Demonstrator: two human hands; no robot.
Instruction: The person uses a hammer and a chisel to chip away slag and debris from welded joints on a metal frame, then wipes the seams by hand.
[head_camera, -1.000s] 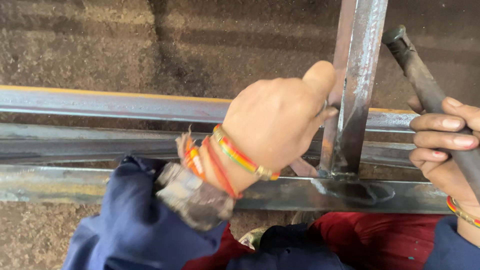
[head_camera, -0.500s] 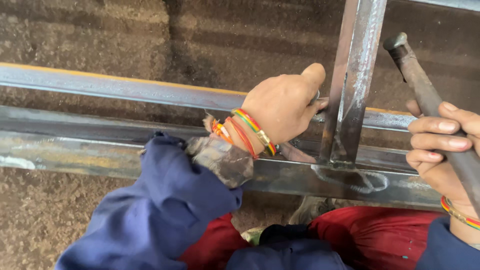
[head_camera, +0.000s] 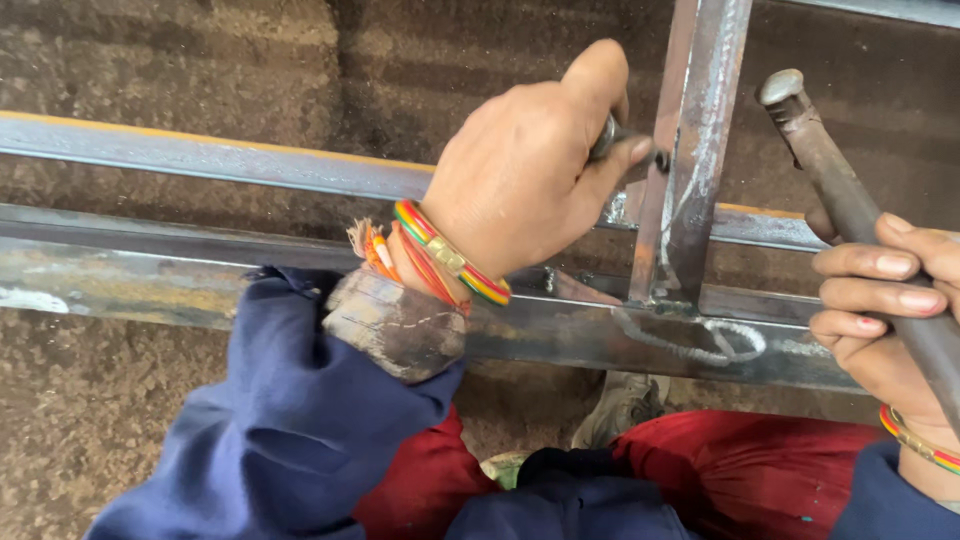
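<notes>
While left hand (head_camera: 520, 170) pinches a small metal piece (head_camera: 612, 135) against the upright bar (head_camera: 690, 150) w/ thumb & fingers, right hand (head_camera: 885, 320) grips a hammer handle (head_camera: 850, 210); rails (head_camera: 200, 160) run horizontally over dirt floor.

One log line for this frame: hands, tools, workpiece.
left hand: pinches small metal tool against upright steel bar | right hand: grips hammer handle, raised | workpiece: horizontal steel rails, chalk marks by joint
</notes>
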